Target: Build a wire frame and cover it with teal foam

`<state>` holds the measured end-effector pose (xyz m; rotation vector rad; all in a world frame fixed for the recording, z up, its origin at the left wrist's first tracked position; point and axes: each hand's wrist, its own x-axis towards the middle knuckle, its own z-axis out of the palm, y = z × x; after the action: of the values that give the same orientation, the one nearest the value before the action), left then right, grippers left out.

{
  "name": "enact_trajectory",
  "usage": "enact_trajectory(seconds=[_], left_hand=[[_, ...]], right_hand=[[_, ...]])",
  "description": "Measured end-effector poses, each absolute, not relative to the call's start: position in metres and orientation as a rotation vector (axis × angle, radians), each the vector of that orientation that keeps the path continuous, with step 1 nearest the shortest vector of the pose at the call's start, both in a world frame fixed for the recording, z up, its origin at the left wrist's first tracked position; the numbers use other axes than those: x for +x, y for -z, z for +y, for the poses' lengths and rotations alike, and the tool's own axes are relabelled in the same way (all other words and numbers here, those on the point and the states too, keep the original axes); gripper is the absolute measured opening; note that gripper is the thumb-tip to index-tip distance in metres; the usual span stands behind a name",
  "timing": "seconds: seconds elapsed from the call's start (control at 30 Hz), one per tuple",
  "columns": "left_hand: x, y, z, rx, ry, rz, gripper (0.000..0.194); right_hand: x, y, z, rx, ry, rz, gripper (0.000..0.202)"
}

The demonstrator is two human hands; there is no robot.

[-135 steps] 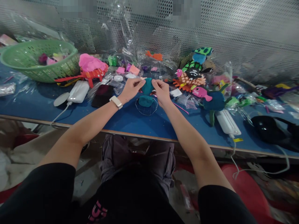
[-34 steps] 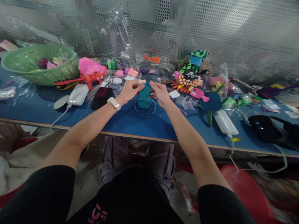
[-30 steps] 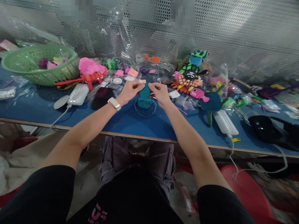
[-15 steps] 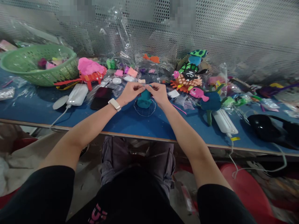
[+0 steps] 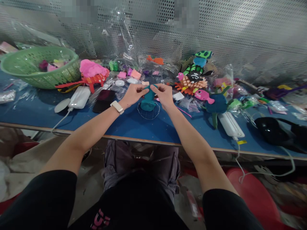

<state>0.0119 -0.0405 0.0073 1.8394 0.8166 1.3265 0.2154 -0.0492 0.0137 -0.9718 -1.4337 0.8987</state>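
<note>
A teal clay piece spreads over part of a round wire frame near the middle of the blue table. Its narrower upper end rises between my two hands. My left hand, with a pale band on the wrist, pinches the clay's left edge between thumb and fingertips. On the other side, my right hand pinches the upper right of the same clay. The fingertips of both hands are close together, and the clay's far side is hidden.
A green basket stands at the left. Near it are a pink and red figure, a white power bank and a dark phone. Clay sea creatures and another power bank lie at the right.
My fingertips have moved slightly apart, and more of the teal clay's upper part shows between them. Both hands still grip it.
</note>
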Motion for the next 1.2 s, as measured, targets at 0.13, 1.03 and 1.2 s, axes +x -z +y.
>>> enact_trajectory(seconds=[0.13, 1.03, 1.2], left_hand=[[0.013, -0.008, -0.044, 1.819, -1.296, 0.796, 0.069], [0.012, -0.004, -0.039, 1.705, -1.270, 0.814, 0.061], [0.012, -0.001, -0.039, 1.753, -1.225, 0.764, 0.066]], right_hand=[[0.217, -0.011, -0.046, -0.969, -0.907, -1.397, 0.070], [0.231, -0.014, -0.035, -0.913, -1.006, -1.479, 0.103], [0.240, -0.001, -0.020, -0.856, -0.934, -1.612, 0.121]])
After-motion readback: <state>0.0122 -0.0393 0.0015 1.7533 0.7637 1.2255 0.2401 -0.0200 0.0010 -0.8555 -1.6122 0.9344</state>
